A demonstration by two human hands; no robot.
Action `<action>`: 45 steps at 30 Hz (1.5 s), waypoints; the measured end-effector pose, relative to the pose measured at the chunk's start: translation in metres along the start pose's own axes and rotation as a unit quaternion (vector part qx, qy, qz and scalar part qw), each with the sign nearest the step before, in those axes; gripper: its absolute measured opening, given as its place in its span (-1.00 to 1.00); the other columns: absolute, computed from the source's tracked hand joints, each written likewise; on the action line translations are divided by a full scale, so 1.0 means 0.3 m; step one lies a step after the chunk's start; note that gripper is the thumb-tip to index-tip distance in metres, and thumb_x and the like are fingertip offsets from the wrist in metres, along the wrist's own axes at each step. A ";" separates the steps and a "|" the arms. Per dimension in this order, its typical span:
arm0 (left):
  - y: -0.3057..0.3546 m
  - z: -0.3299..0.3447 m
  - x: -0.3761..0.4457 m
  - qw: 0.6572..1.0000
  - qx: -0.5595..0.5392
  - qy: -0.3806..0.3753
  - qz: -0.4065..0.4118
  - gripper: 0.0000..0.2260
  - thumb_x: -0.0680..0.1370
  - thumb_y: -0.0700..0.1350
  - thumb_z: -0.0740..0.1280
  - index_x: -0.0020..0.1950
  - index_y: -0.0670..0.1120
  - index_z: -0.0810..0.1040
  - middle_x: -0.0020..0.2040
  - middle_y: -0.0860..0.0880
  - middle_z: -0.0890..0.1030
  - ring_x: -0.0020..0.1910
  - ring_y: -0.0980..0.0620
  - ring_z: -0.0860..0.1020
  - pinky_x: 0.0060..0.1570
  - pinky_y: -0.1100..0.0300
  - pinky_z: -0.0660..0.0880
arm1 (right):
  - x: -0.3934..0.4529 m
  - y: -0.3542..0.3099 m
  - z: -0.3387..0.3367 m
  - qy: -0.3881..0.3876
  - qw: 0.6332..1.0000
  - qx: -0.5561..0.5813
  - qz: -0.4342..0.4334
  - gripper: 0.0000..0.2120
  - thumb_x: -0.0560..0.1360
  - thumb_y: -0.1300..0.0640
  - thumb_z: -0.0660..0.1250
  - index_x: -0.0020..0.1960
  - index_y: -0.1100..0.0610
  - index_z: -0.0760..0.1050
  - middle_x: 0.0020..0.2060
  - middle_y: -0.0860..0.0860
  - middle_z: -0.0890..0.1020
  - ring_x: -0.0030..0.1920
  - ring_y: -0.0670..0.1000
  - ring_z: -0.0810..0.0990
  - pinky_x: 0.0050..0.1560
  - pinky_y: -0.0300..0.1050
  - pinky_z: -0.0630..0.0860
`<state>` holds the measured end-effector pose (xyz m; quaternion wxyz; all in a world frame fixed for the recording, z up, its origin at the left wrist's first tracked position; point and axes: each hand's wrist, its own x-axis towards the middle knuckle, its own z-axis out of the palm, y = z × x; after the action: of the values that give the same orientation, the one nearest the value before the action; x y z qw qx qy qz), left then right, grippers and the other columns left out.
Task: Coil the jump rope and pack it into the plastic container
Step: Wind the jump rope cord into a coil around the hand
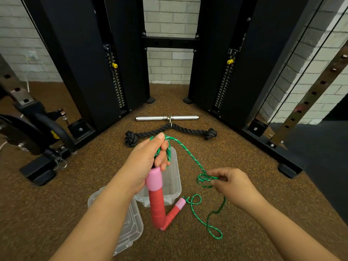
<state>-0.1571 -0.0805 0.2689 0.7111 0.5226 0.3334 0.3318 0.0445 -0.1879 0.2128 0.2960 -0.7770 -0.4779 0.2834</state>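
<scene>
My left hand (148, 159) grips one red-and-pink jump rope handle (156, 196) near its top, with a few turns of the green rope wound around the fingers. From there the green rope (190, 157) runs right and down to my right hand (229, 183), which pinches a small bunch of it. The rest of the rope (207, 221) trails in loose loops on the floor to the second handle (174, 210), which lies on the floor. The clear plastic container (175, 187) stands open on the floor below my left hand.
The container's clear lid (130, 223) lies on the floor at its left. A black tricep rope (188, 132) and a chrome bar (167, 118) lie further ahead. Black cable-machine columns (84, 63) stand left and right, with frame feet (290, 170) on the brown speckled floor.
</scene>
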 end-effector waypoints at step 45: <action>-0.073 0.094 -0.047 0.966 0.244 -0.063 -0.060 -0.64 0.58 0.24 0.04 -0.01 0.16 0.60 -0.21 0.12 0.64 -0.27 0.18 0.57 -0.26 0.28 0.43 | -0.111 -0.176 -0.035 -0.044 0.950 -0.120 -0.285 -0.72 0.57 -0.16 0.07 -0.14 -0.05 0.45 -0.24 -0.13 0.59 -0.21 -0.14 0.55 -0.15 -0.10 0.52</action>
<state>-0.1389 -0.1118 0.2560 0.6005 0.6787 0.3899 0.1636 0.0091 -0.2007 0.2636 0.2482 -0.6247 -0.7225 0.1614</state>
